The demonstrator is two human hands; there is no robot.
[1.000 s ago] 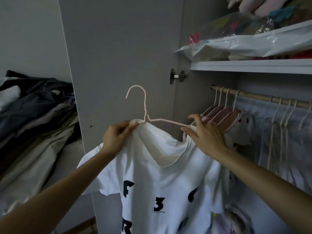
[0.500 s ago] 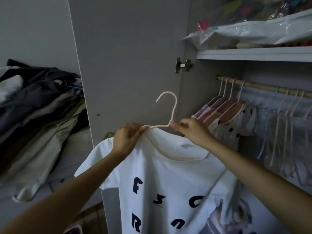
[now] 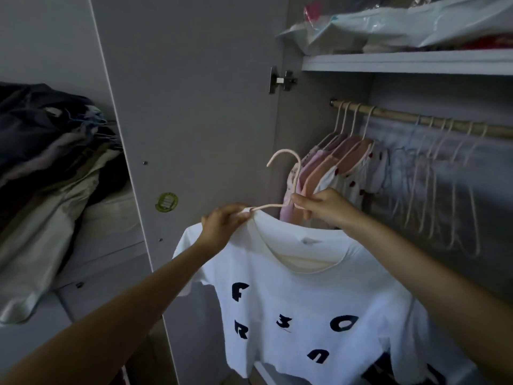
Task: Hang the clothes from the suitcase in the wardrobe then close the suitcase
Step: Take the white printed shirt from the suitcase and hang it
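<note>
A white T-shirt (image 3: 308,304) with dark letters hangs in front of me on a pale pink hanger (image 3: 288,173), whose hook points up and left. My left hand (image 3: 222,226) pinches the shirt's left shoulder together with the hanger's left end. My right hand (image 3: 324,207) grips the hanger at the base of its hook, just in front of the hung clothes. The wardrobe rail (image 3: 416,119) runs above and to the right of both hands. The suitcase is not in view.
Pink and spotted garments (image 3: 336,165) hang at the rail's left end, with several bare hangers (image 3: 444,173) further right. The open wardrobe door (image 3: 188,107) stands just left of the shirt. A shelf (image 3: 402,61) carries plastic bags. Piled clothes (image 3: 50,151) lie at left.
My right hand moved from the shirt's right shoulder to the base of the hook. The hanger's right side now sits inside the shirt. Both moved toward the rail.
</note>
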